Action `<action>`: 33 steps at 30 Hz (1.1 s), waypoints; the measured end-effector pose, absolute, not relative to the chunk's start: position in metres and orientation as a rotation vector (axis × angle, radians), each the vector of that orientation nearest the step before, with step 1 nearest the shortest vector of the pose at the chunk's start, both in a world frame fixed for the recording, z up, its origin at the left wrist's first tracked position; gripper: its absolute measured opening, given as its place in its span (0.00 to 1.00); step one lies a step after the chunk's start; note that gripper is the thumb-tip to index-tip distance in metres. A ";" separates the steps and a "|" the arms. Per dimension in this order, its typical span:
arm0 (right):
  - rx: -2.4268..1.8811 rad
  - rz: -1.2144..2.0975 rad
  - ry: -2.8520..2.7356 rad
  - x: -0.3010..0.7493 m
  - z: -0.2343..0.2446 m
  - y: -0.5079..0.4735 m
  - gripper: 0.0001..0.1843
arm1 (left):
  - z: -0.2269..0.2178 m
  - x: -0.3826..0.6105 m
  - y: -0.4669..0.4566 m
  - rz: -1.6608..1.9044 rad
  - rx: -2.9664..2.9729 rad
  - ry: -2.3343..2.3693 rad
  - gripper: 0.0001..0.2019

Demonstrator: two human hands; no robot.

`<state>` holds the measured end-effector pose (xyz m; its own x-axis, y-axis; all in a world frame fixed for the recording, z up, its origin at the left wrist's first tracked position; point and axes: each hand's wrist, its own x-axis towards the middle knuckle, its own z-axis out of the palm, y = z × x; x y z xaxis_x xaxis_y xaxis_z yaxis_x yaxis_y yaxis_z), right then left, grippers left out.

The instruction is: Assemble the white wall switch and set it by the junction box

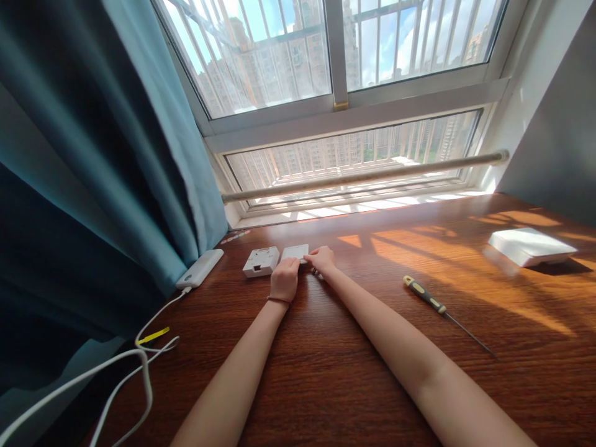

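Note:
Both my hands are at a flat white square plate (296, 251) on the wooden table. My left hand (284, 278) has its fingers closed at the plate's near left edge. At the near right corner, my right hand (321, 258) pinches the plate's edge between thumb and fingers. The fingers cover part of the near edge. Just left of the plate sits a white square box (261, 261) with a dark opening in its near side. A screwdriver (426, 295) with a yellow and black handle lies to the right of my right arm.
A white power bank (200, 268) with a white cable (144, 366) lies by the blue curtain (153, 124) at left. Near the cable is a yellow strip (154, 335). A white box-like object (531, 245) rests at the far right. The window (344, 174) stands behind the table.

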<state>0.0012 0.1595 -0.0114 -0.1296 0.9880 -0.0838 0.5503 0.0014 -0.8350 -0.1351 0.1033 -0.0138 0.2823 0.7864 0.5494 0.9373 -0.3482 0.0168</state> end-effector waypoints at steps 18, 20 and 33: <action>-1.610 0.789 -1.813 0.004 0.003 0.146 0.15 | -0.014 -0.137 0.104 -0.645 -2.124 -1.530 0.11; -1.617 0.698 -1.808 0.009 0.016 0.140 0.16 | -0.013 -0.137 0.103 -0.642 -2.116 -1.513 0.11; -1.721 0.020 -1.891 0.238 0.069 0.020 0.14 | 0.049 -0.070 -0.045 -0.726 -2.598 -0.759 0.06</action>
